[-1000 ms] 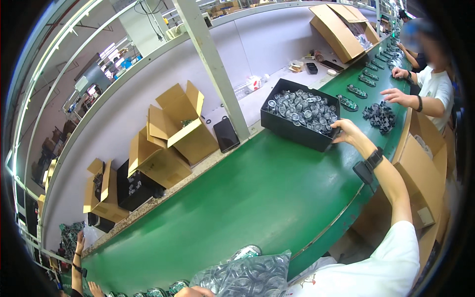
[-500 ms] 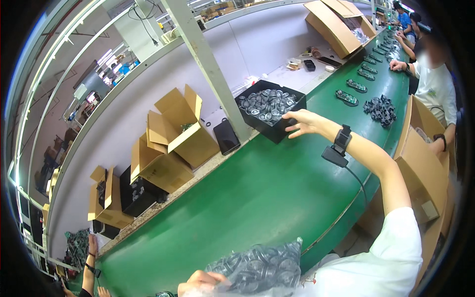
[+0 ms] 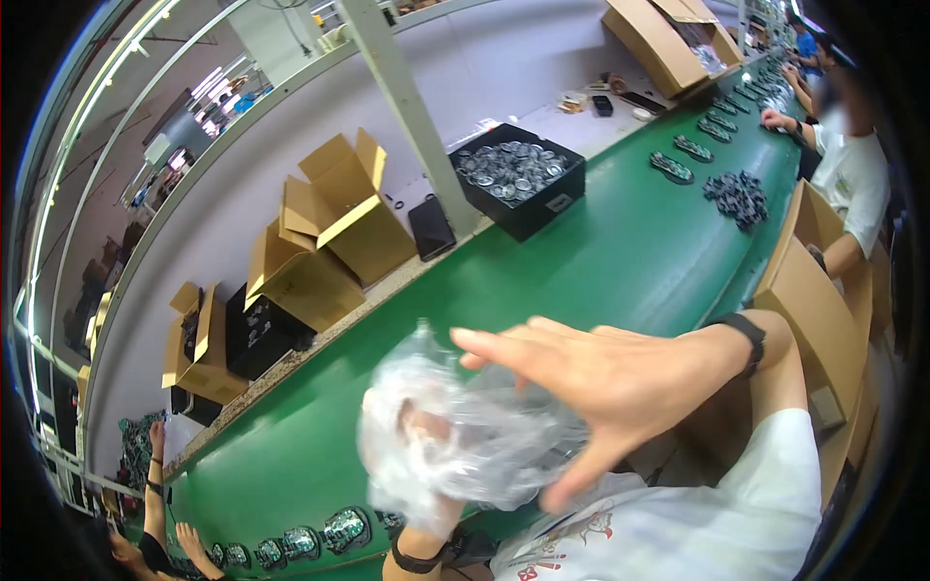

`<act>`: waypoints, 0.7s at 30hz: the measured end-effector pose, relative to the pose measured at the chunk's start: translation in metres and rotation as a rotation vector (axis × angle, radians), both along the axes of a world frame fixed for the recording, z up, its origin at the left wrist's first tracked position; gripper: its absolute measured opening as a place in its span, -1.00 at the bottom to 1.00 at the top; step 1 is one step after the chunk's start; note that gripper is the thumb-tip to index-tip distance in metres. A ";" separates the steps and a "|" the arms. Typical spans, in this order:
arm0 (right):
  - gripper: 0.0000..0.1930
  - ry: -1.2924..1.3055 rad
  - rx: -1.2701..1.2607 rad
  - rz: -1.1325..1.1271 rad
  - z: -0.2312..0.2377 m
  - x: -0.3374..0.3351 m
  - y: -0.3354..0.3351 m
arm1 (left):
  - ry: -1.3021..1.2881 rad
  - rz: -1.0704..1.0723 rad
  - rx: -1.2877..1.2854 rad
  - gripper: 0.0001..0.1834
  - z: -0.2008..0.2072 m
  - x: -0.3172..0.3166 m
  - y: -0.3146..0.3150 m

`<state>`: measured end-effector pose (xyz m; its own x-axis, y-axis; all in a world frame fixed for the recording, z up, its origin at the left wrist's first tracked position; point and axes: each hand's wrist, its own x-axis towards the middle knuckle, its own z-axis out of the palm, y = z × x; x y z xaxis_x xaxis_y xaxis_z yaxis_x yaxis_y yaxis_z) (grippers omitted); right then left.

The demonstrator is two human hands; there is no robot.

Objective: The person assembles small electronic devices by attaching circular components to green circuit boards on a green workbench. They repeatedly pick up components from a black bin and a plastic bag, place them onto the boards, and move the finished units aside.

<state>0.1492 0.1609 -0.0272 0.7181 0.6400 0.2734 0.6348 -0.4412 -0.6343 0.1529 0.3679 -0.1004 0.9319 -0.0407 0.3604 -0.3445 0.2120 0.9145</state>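
Observation:
My left hand [image 3: 424, 422] is raised over the near part of the green belt, closed on a crumpled clear plastic bag [image 3: 484, 447]. The film covers much of its fingers, and how much the bag contains is hard to make out. My right hand [image 3: 601, 378] is just right of the bag, fingers stretched out and thumb spread, holding nothing. Whether its fingertips touch the film I cannot tell. Beyond both hands, a black bin [image 3: 538, 215] full of round clear-and-grey plastic parts [image 3: 513, 170] stands at the belt's far edge.
Open cardboard boxes [image 3: 373, 242] and a black tablet [image 3: 430, 229] line the far ledge. Dark small parts [image 3: 736, 198] and circuit boards [image 3: 670, 168] lie on the belt at right, more boards [image 3: 346, 529] at near left. Co-workers sit at both ends; a carton [image 3: 814, 300] stands right.
My right hand has come back from the black bin to beside the bag. My left hand has lifted the bag, which is now crumpled, and the view has shifted slightly.

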 end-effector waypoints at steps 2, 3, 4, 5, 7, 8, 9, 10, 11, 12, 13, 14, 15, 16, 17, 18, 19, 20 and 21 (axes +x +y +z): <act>0.06 -0.123 0.105 -0.060 -0.014 0.005 0.010 | -0.026 -0.025 0.033 -0.73 0.008 -0.005 -0.007; -0.01 -0.184 0.155 -0.091 -0.019 0.003 0.012 | 0.051 -0.081 -0.018 -0.67 0.020 -0.008 -0.010; -0.12 -0.248 0.093 -0.120 -0.018 -0.004 0.008 | 0.134 -0.139 -0.081 -0.61 0.031 -0.011 -0.015; -0.23 -0.310 0.029 -0.150 -0.015 -0.011 0.004 | 0.217 -0.203 -0.145 -0.56 0.036 -0.011 -0.017; -0.42 -0.379 0.006 -0.184 -0.012 -0.025 -0.005 | -0.169 -0.316 0.079 -0.39 0.034 -0.008 -0.016; -0.50 -0.388 0.049 -0.189 -0.010 -0.032 -0.012 | -0.138 -0.337 0.103 -0.34 0.036 -0.016 -0.015; -0.58 -0.396 0.089 -0.196 -0.008 -0.039 -0.019 | -0.202 -0.324 0.178 -0.36 0.033 -0.017 -0.009; -0.63 -0.352 0.006 -0.253 -0.003 -0.054 -0.033 | -0.272 -0.325 0.237 -0.39 0.028 -0.017 -0.008; -0.64 -0.342 0.023 -0.252 -0.002 -0.062 -0.037 | -0.350 -0.267 0.336 -0.41 0.034 -0.023 0.005; -0.65 -0.329 0.039 -0.250 -0.004 -0.070 -0.042 | -0.331 -0.229 0.355 -0.42 0.033 -0.029 0.023; -0.66 -0.313 0.062 -0.246 -0.010 -0.075 -0.047 | -0.309 -0.189 0.381 -0.43 0.030 -0.035 0.041; -0.68 -0.337 0.094 -0.283 -0.012 -0.087 -0.055 | -0.194 -0.207 0.422 -0.49 0.027 -0.038 0.054; -0.70 -0.361 0.130 -0.316 -0.013 -0.098 -0.063 | -0.080 -0.222 0.467 -0.55 0.024 -0.042 0.068; -0.72 -0.383 0.166 -0.355 -0.013 -0.110 -0.066 | 0.025 -0.273 0.413 -0.52 0.011 -0.043 0.086; -0.73 -0.436 0.138 -0.460 -0.015 -0.118 -0.067 | 0.131 -0.322 0.362 -0.49 -0.002 -0.043 0.100; -0.74 -0.494 0.047 -0.587 -0.002 -0.132 -0.063 | 0.168 -0.395 0.353 -0.53 -0.019 -0.039 0.105; -0.76 -0.547 0.048 -0.663 -0.010 -0.130 -0.065 | 0.211 -0.390 0.415 -0.56 -0.025 -0.041 0.114; -0.75 -0.534 0.048 -0.706 -0.017 -0.126 -0.071 | 0.255 -0.382 0.477 -0.60 -0.029 -0.043 0.121; -0.75 -0.520 0.020 -0.755 -0.017 -0.125 -0.074 | 0.270 -0.366 0.480 -0.64 -0.033 -0.045 0.122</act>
